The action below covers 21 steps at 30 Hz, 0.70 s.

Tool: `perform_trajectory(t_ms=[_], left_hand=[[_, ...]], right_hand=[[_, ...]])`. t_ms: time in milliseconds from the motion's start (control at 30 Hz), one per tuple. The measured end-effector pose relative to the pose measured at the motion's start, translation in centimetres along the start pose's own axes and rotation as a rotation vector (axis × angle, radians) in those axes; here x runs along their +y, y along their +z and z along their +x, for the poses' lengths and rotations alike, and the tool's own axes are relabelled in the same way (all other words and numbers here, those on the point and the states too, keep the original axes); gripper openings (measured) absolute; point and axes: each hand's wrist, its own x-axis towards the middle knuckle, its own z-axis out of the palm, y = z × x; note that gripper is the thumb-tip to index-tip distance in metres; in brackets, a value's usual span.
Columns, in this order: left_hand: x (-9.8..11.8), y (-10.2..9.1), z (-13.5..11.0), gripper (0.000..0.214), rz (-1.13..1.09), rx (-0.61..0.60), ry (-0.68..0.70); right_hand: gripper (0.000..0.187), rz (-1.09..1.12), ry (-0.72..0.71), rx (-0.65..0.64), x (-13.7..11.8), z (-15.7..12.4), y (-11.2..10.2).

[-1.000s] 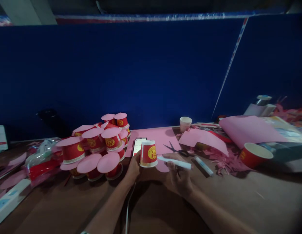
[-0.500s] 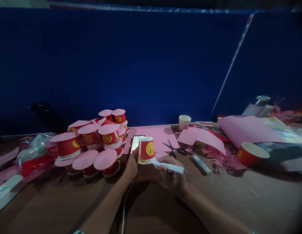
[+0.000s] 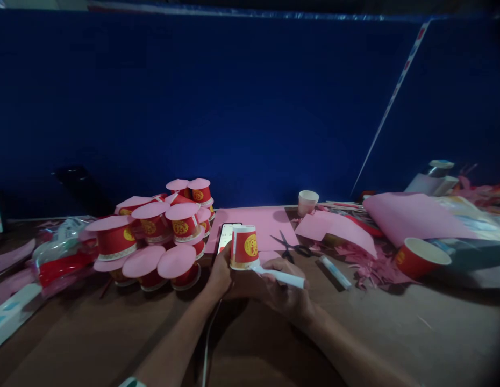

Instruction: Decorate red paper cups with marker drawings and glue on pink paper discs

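My left hand (image 3: 220,275) grips an upside-down red paper cup (image 3: 245,248) with a yellow round emblem, holding it from its left side. My right hand (image 3: 288,287) is closed around a white pen-like tube (image 3: 286,278), whose tip meets the cup near its lower rim. Behind the cup a lit phone (image 3: 227,236) lies on a sheet of pink paper (image 3: 263,219). Open black scissors (image 3: 288,248) rest just beyond my right hand. To the right of them lies a clear tube with a pale blue label (image 3: 335,272).
Red cups topped with pink paper discs (image 3: 176,262) are stacked at left, beside a plastic bag (image 3: 64,252). A white cup (image 3: 307,202) stands at the back. Pink paper scraps (image 3: 375,263) and a tilted red cup (image 3: 421,258) lie at right. A white cable (image 3: 207,344) runs toward me.
The view has shifted slightly, so things sit a little farther right. My left hand still holds the cup, and the white tube's tip stays at its lower rim.
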Motion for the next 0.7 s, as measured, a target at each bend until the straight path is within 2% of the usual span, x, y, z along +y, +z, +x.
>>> perform_trajectory(t_ms=[233, 433, 700], left_hand=[[-0.3, -0.3, 0.2, 0.044, 0.06, -0.027, 0.036], [-1.0, -1.0, 0.4, 0.043, 0.114, -0.045, 0.083], [-0.9, -1.2, 0.5, 0.035, 0.165, -0.02, 0.109]], right_hand=[[0.006, -0.023, 0.007, -0.026, -0.2, 0.1, -0.1], [0.005, -0.056, -0.032, 0.01, -0.3, 0.2, 0.0], [0.006, -0.078, -0.027, -0.01, -0.5, 0.2, -0.3]])
